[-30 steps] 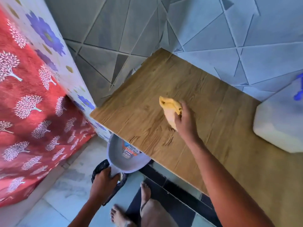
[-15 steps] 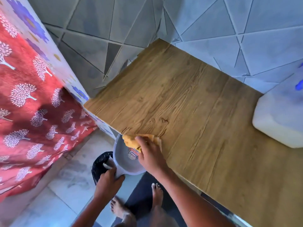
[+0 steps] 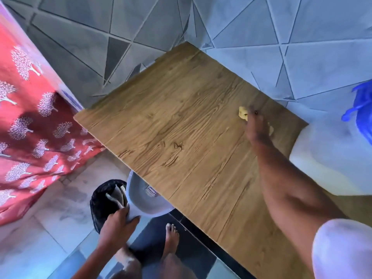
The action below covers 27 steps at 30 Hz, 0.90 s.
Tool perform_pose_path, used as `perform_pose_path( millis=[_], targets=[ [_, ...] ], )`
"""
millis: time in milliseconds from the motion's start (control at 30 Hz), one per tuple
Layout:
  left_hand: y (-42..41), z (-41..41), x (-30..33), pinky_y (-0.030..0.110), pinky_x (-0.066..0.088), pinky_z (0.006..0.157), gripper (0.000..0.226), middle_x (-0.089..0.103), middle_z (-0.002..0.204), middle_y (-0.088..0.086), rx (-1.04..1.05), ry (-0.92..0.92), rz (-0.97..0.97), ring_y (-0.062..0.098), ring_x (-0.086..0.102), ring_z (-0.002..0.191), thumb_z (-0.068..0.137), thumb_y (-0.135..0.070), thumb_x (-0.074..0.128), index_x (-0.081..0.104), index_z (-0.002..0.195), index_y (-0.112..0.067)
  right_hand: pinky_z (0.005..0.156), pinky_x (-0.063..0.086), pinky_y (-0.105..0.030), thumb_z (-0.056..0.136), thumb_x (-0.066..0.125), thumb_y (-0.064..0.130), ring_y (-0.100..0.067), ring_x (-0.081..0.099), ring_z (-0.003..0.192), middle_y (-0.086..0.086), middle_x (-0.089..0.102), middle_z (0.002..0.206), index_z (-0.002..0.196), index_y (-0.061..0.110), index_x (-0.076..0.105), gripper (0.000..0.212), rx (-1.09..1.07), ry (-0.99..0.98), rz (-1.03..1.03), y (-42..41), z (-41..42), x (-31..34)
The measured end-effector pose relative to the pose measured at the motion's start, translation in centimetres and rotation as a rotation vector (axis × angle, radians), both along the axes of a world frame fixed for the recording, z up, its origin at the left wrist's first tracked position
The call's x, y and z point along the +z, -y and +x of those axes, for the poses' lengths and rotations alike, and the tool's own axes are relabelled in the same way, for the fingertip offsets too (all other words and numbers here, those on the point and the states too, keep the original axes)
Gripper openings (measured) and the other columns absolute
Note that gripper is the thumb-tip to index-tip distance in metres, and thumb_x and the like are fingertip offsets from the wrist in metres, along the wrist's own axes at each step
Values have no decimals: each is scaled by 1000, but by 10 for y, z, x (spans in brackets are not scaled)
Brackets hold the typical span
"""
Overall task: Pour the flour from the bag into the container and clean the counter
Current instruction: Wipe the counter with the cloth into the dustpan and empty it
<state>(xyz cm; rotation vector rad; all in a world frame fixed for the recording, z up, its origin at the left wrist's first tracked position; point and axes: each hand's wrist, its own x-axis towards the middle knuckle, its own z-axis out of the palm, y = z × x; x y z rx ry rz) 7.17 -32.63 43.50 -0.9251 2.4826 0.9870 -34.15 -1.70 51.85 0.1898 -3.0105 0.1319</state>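
My right hand [image 3: 256, 125] lies on a yellow cloth [image 3: 242, 113] at the far right of the wooden counter [image 3: 181, 125], close to the wall; its fingers are blurred, with the cloth showing past them. A big white container [image 3: 330, 156] with a blue lid [image 3: 362, 111] stands just right of that hand. Below the counter's front edge, my left hand [image 3: 118, 224] grips the handle of a grey dustpan [image 3: 145, 200] held against the edge. No flour bag is in view.
A black bin [image 3: 102, 200] with paper in it stands on the floor under the dustpan. Red patterned fabric [image 3: 30, 127] hangs at the left. Grey tiled walls close the counter's back and left. My bare feet [image 3: 171, 236] stand on a dark mat.
My right hand has carried the yellow cloth from the counter's front edge by the dustpan across to the far right, near the container. The left hand still holds the dustpan.
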Motion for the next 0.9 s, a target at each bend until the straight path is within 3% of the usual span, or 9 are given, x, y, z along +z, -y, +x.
perform_pose_path(
  millis=[100,167,267,367,533,633,700,800,900],
  targets=[
    [-11,0,5,34,43,54,22,67,69,4,34,-15,6,30,67,74,76,-40,67,52,73,-24,55,53,-49,78,65,-5,-49,66,72,-33,63,101,129,2,58,53,153,-13,-7,39,53,-19],
    [-16,-1,9,33,39,52,22,65,66,4,45,-26,27,30,66,71,77,-37,68,51,72,-23,44,52,-43,71,71,-3,-43,66,62,-28,66,103,126,4,59,56,336,-34,-107,76,120,-27],
    [-20,1,15,34,41,52,25,62,62,1,62,-37,23,30,66,69,78,-34,70,49,70,-23,46,55,-40,80,60,7,-36,69,68,-18,68,111,127,14,54,48,582,94,-245,123,234,-31],
    [-24,1,19,34,43,55,30,60,61,0,72,-51,14,30,66,69,77,-34,72,47,64,-23,52,54,-36,79,47,12,-32,69,73,-9,71,102,117,19,58,40,744,213,-327,143,300,-13],
    [-28,1,16,34,39,55,34,52,55,0,73,-28,2,34,65,71,77,-32,73,43,62,-23,87,59,-42,78,57,-9,-30,70,99,-12,74,111,124,12,64,50,520,334,-662,114,245,30],
    [-32,1,15,33,36,54,27,56,58,3,69,-37,6,36,65,73,77,-32,71,52,68,-16,76,58,-42,75,62,-10,-35,69,95,-14,71,110,123,12,64,54,368,50,-521,66,162,47],
    [-35,2,13,32,34,55,23,65,68,10,53,-55,-17,37,66,76,79,-31,71,64,84,-10,70,55,-44,77,65,-7,-42,68,90,-19,67,110,124,11,63,50,279,-130,-320,29,104,46],
    [-44,5,13,32,35,56,26,71,79,12,24,-64,-28,34,67,77,79,-29,71,67,95,-9,79,54,-52,88,58,-2,-49,64,100,-26,61,122,133,13,59,47,81,-77,-129,-28,41,26],
    [-54,9,17,30,35,57,20,72,80,11,31,-52,-28,33,67,78,79,-27,72,68,87,-9,84,52,-54,95,51,0,-51,62,103,-32,58,124,136,9,57,42,-91,35,-135,-45,40,-5]
  ],
)
